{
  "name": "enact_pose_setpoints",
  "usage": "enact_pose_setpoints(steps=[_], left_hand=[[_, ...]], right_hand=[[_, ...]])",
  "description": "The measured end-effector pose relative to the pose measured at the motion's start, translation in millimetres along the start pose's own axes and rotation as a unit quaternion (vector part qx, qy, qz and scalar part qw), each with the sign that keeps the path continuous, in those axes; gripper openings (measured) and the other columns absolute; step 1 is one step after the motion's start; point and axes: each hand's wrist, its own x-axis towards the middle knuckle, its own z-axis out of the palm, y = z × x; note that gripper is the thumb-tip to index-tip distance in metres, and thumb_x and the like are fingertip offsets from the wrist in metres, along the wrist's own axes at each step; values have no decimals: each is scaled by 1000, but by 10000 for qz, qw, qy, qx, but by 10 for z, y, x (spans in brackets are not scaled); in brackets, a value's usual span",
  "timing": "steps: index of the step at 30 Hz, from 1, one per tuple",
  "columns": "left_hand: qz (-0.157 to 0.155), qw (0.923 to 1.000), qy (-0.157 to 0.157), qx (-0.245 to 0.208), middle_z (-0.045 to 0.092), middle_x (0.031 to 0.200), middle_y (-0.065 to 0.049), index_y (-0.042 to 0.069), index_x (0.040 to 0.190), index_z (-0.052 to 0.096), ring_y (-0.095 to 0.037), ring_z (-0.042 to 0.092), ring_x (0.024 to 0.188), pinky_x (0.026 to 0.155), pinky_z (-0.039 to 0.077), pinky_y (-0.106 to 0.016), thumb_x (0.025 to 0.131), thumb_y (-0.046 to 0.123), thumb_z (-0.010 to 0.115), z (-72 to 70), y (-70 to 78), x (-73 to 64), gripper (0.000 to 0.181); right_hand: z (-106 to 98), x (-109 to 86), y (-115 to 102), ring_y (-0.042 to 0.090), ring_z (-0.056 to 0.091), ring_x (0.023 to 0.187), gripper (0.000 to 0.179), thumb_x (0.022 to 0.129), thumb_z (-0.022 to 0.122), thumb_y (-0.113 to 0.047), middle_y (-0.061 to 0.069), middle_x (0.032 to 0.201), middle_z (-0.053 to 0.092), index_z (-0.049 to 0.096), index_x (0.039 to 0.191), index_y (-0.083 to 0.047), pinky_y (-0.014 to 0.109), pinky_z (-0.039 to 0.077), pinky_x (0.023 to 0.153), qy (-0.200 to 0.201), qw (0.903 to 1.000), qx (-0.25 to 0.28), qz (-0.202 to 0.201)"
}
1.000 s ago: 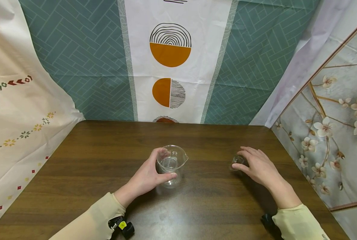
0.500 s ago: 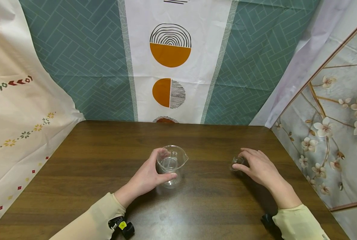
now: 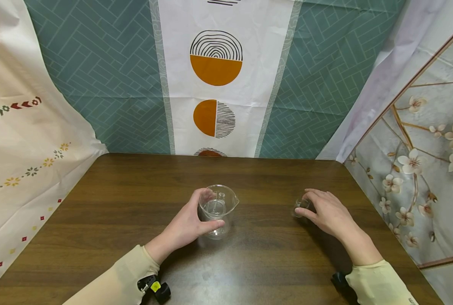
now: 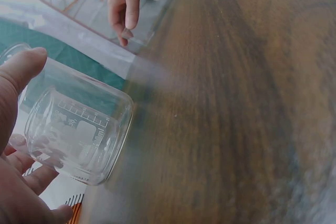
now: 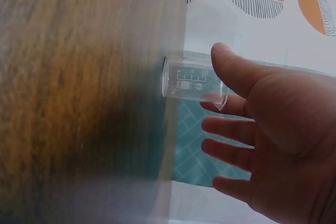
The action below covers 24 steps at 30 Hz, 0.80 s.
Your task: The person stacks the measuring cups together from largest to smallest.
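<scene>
My left hand grips a large clear glass beaker, thumb on the near side and fingers round the far side. A smaller beaker with white graduation marks sits nested inside it, its rim below the outer rim. On the right of the table, thumb and index finger of my right hand pinch a small glass beaker near its spouted rim. That beaker is upright with its base down at the tabletop, and the other fingers extend past it. Both the large and the small beaker look transparent, with no liquid showing.
The brown wooden table has its far edge against a teal and white patterned cloth. A cream cloth hangs along the left side, and a floral cloth along the right. Each wrist wears a black camera strap.
My right hand's fingers have dipped very slightly at the small beaker. The left hand and its beakers stay where they were.
</scene>
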Motion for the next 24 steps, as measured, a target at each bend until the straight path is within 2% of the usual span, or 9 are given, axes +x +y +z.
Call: enact_pose_setpoints(steps=[24], left_hand=[[-39, 10000, 17, 59, 62, 149, -4, 14, 151, 45, -23, 58, 140, 118, 44, -52, 85, 36, 99, -1, 11, -1, 88]], right_hand=[[15, 9, -6, 50, 57, 137, 32, 100, 83, -42, 26, 152, 62, 77, 109, -11, 66, 38, 118, 115, 9999, 28, 68]])
